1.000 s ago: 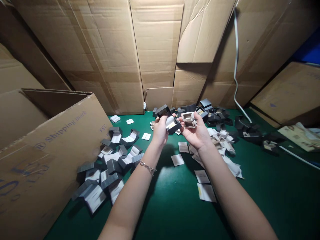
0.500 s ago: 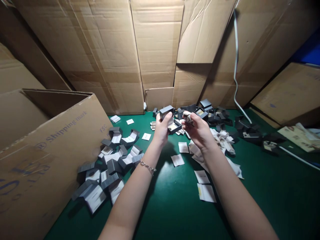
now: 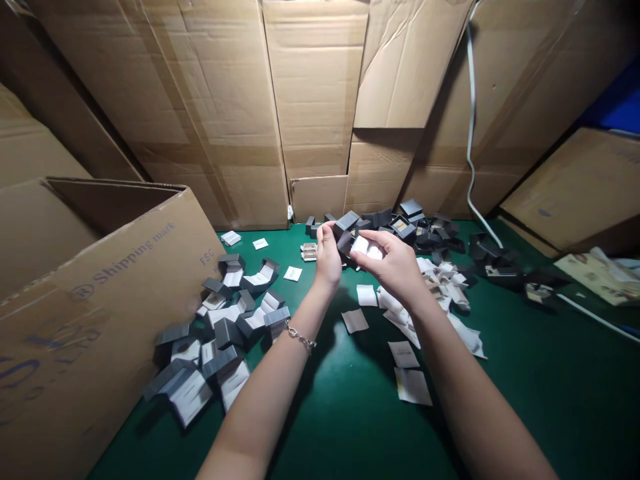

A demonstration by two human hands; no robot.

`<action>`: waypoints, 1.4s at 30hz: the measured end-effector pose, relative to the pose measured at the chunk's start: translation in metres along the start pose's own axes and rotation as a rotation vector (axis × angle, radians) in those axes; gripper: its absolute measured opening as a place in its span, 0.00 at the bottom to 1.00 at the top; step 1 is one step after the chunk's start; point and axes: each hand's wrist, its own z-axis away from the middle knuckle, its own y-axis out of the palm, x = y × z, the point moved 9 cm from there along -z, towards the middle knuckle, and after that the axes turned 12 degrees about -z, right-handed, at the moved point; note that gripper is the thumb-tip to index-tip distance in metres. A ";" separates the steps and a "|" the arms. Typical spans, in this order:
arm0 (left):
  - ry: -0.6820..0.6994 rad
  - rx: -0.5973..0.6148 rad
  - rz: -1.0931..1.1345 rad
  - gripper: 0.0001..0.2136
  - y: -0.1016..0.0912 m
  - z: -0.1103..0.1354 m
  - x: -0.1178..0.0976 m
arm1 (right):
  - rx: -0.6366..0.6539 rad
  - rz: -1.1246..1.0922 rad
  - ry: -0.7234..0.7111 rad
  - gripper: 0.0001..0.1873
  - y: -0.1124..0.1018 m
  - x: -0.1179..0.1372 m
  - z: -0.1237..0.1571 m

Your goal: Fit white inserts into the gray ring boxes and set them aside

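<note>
One grey hinged box (image 3: 346, 221) is clasped by left hand (image 3: 327, 259); right hand (image 3: 396, 268) pinches its white insert (image 3: 367, 250).

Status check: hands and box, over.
Left hand grips small grey box. Right hand holds white insert against it. Nothing blocks the hands.

Open boxes (image 3: 220, 330) lie left against the carton (image 3: 100, 280); slips (image 3: 406, 353) right; held box (image 3: 346, 225) above; other boxes (image 3: 430, 235) behind.

Bare green mat (image 3: 350, 413) lies open below, hemmed by grey boxes (image 3: 220, 333) left and paper slips (image 3: 430, 293) right.
</note>
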 end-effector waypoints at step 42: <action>0.138 0.054 0.034 0.18 0.016 0.021 -0.014 | -0.013 0.007 -0.009 0.32 0.005 -0.003 0.002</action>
